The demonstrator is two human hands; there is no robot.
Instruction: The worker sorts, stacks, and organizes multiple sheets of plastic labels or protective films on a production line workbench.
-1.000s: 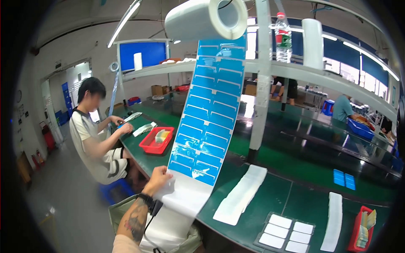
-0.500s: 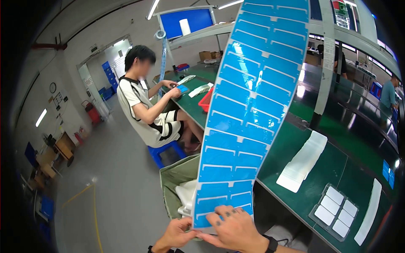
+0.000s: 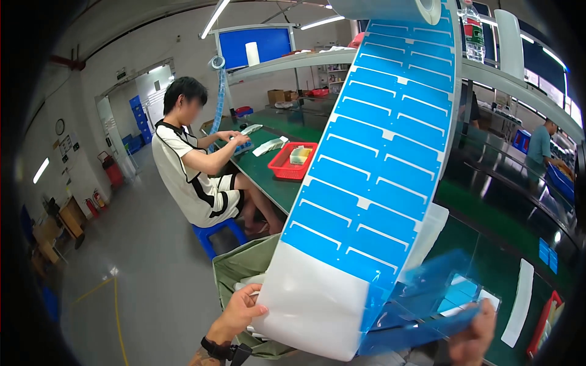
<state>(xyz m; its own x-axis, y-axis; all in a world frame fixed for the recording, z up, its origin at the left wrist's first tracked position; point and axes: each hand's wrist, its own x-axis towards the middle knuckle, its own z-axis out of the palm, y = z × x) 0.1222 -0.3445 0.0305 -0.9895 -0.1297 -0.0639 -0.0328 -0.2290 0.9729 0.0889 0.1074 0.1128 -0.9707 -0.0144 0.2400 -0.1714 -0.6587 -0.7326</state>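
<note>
A long strip of blue film labels with white slots (image 3: pixel 372 165) hangs from a white roll (image 3: pixel 390 11) at the top. Its lower end is bare white backing paper (image 3: pixel 314 299). Thumb and fingers of my left hand (image 3: pixel 238 312) pinch the left edge of that backing. My right hand (image 3: pixel 475 334), blurred, grips a loose piece of clear blue film (image 3: pixel 421 329). This film stretches off the strip's right side, above the bench. Behind it, a clear tray with white cards (image 3: pixel 488 299) is partly covered.
A green cloth bin (image 3: pixel 235 265) stands below the strip. White paper strips (image 3: pixel 519 303) and a red tray (image 3: pixel 545 323) lie on the green bench at right. At left, a co-worker (image 3: pixel 195 177) sits on a blue stool (image 3: pixel 213 235) near a red basket (image 3: pixel 292 161).
My right hand has moved right, pulling blue film off the strip's lower end and baring white backing. My left hand has moved up the left edge. The view has shifted, showing the roll.
</note>
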